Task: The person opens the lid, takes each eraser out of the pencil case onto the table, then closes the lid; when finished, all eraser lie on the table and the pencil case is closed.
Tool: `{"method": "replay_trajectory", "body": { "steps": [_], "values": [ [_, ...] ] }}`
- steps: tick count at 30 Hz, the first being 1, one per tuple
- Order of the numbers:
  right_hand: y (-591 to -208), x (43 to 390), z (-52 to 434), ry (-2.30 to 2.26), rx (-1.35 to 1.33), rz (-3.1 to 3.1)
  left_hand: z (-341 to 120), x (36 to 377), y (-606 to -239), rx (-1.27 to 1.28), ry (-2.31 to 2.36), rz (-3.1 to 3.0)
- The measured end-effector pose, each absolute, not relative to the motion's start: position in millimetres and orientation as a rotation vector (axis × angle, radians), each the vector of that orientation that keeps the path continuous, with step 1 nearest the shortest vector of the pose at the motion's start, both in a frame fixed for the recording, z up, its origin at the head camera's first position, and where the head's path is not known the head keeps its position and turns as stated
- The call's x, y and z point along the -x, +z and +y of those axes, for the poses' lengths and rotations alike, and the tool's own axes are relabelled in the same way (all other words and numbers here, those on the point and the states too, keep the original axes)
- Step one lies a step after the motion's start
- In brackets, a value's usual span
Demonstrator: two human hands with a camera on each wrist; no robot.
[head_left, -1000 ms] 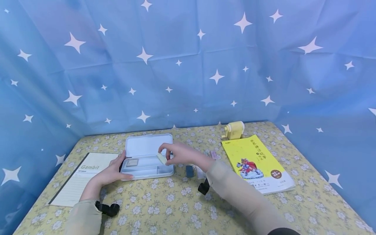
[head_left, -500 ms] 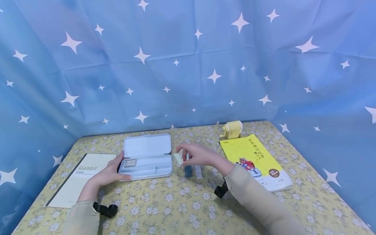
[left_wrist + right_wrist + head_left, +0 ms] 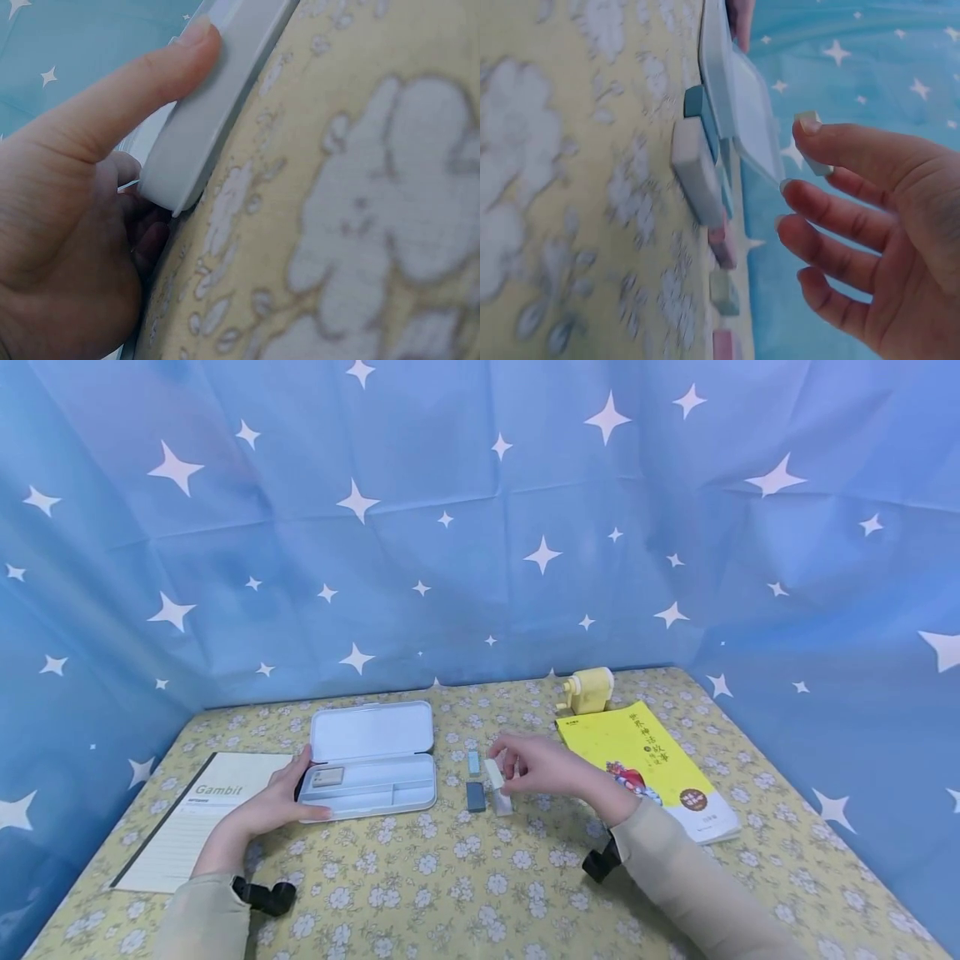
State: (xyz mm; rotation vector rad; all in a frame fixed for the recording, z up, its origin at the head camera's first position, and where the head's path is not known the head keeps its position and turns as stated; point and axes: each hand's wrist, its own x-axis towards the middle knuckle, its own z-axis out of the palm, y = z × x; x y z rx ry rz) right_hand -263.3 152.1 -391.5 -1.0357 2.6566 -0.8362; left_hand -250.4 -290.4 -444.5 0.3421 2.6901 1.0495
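An open white pencil case point(image 3: 371, 814) lies left of centre, its lid point(image 3: 371, 732) tipped back. A greyish eraser point(image 3: 327, 776) sits in its upper left compartment. My left hand point(image 3: 273, 797) grips the case's left end; in the left wrist view the thumb point(image 3: 150, 90) presses the outer wall, fingers curled behind. Between thumb and index finger, my right hand point(image 3: 543, 766) pinches a pale eraser point(image 3: 815, 146) above the table. Below and beside it lie a light blue eraser point(image 3: 474, 763), a dark blue eraser point(image 3: 476, 797) and a whitish eraser point(image 3: 502, 803).
A lined notebook point(image 3: 202, 827) lies at the left, partly under my left forearm. On the right are a yellow book point(image 3: 600, 739) and, behind it, a yellow crank pencil sharpener point(image 3: 590, 691). Pink erasers point(image 3: 721, 241) and a pale green eraser point(image 3: 724, 292) show in the right wrist view.
My right hand has carried the pale eraser rightward, from over the pencil case to above the loose erasers. My left hand keeps its hold on the case.
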Motion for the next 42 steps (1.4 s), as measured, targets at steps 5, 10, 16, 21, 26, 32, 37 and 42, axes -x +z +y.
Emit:
{"method": "replay_trajectory", "body": {
  "steps": [5, 10, 16, 21, 26, 32, 37, 42],
  "values": [
    [-397, 261, 166, -0.867, 0.989, 2.658, -291, 251, -444, -0.360, 1.048, 2.700],
    [-401, 260, 177, -0.871, 0.969, 2.655, -291, 251, -444, -0.354, 1.047, 2.695],
    [-405, 260, 181, -0.854, 0.958, 2.650, -293, 248, -442, -0.342, 1.080, 2.679],
    [-406, 259, 181, -0.823, 0.921, 2.660, -293, 247, -443, -0.343, 1.085, 2.674],
    [-408, 257, 181, -0.795, 0.867, 2.678, -292, 246, -444, -0.336, 1.088, 2.672],
    [-413, 258, 183, -0.756, 0.787, 2.696, -291, 247, -445, -0.334, 1.082, 2.687],
    [-418, 259, 185, -0.753, 0.750, 2.710, -289, 247, -443, -0.339, 1.064, 2.687],
    [-420, 259, 186, -0.760, 0.753, 2.702, -289, 248, -444, -0.351, 1.058, 2.690]
  ]
}}
